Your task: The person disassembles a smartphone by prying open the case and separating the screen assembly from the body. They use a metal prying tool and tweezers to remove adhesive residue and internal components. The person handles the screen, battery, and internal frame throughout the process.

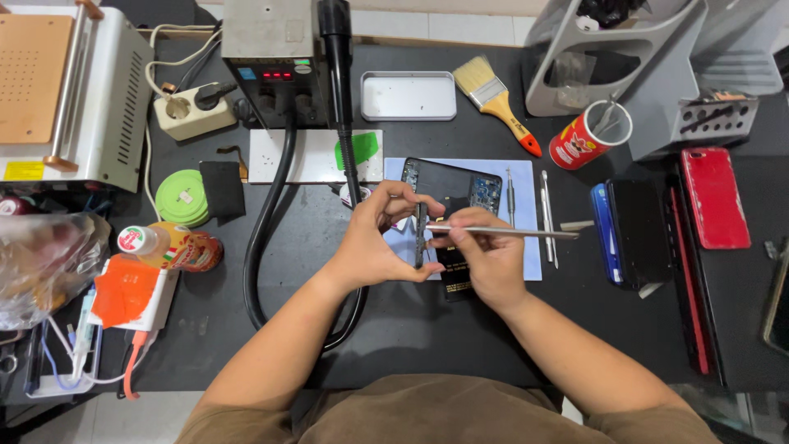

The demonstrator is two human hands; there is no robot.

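**Narrow board pinched upright, tweezers at its edge**

Left hand (374, 238) curled, thumb and fingers closed on a thin dark board (421, 234), held upright on its long axis between the fingertips. Long, slim, nearly black, with small parts along it too fine to make out. Right hand (485, 251) just beside, fingers pinched around silver tweezers (501, 233), the shaft running out past the knuckles to the right, the tip end meeting the board near the left fingertips. Cannot tell whether the tips touch the board or stop just short.

Directly beyond the fingers, an opened phone (452, 187) lying face down on a pale blue mat (526, 214), dark inside with a blue circuit patch at its far corner. Under the right palm, a black cell (454, 279) with gold print. Just right of the tweezers, more slim metal tools (546, 210) on the mat. Left of the left wrist, a thick black hose (267, 222) looping down. Well beyond the fingertips, a metal tray (408, 95) and a brush (496, 100). Far right of the right hand, a red phone (713, 197).
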